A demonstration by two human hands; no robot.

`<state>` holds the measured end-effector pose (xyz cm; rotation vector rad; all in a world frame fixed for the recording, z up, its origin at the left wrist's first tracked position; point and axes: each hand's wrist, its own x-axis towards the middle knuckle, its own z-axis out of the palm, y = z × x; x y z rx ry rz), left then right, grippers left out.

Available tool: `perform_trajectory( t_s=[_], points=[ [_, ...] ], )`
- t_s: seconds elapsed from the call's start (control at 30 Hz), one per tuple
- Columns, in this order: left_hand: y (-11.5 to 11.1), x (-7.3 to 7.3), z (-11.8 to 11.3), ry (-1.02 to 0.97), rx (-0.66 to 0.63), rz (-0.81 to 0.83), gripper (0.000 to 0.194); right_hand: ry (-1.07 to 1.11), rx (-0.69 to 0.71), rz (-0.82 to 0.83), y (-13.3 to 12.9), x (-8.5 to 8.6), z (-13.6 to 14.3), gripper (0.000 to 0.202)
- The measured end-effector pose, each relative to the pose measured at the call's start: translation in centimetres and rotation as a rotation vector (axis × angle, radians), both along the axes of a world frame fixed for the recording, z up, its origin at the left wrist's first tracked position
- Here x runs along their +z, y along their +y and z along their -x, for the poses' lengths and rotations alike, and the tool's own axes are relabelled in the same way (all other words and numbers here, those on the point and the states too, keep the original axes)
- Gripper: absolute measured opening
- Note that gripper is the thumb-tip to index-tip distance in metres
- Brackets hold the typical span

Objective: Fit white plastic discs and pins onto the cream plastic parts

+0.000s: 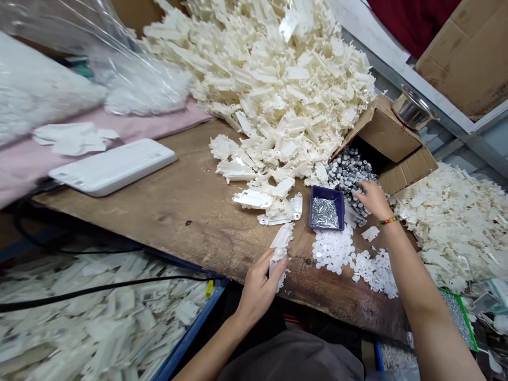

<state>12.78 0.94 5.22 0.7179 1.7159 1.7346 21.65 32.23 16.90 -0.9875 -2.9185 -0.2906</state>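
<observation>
My left hand is closed around a white moulded plastic part, held upright at the table's front edge. My right hand reaches into a heap of small grey metallic cylinders at the mouth of a cardboard box. Its thumb and forefinger are apart among the cylinders, touching the heap. Left of that hand is a square purple tray of small silvery metal pins or screws. Flat white discs lie scattered in front of the tray.
A large pile of cream plastic parts covers the back of the wooden table; another pile stands at right. A white slab-like case lies left. A metal bowl rests on the box. Below left is a blue-edged bin.
</observation>
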Motion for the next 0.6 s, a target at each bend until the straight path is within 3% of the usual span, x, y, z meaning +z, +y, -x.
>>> perform_trajectory(
  t_s=[0.07,0.17,0.27,0.37,0.6],
  points=[
    [0.4,-0.4,-0.7,0.042,0.044,-0.023,0.028,0.017,0.132,-0.059,0.0,0.3,4.5,0.030],
    [1.0,-1.2,-1.5,0.105,0.102,-0.043,0.026,-0.100,0.217,-0.091,0.8,-0.8,10.4,0.028],
    [1.2,-2.0,-1.5,0.165,0.133,-0.032,0.027,-0.221,0.229,-0.101,2.1,-2.3,13.1,0.028],
    [1.2,-2.5,-1.1,0.234,0.146,-0.019,0.029,-0.252,0.244,-0.095,3.6,-3.0,12.4,0.027],
    [1.0,-2.6,-1.2,0.292,0.122,-0.028,0.031,-0.217,0.232,-0.075,4.6,-2.3,6.6,0.032]
  ],
)
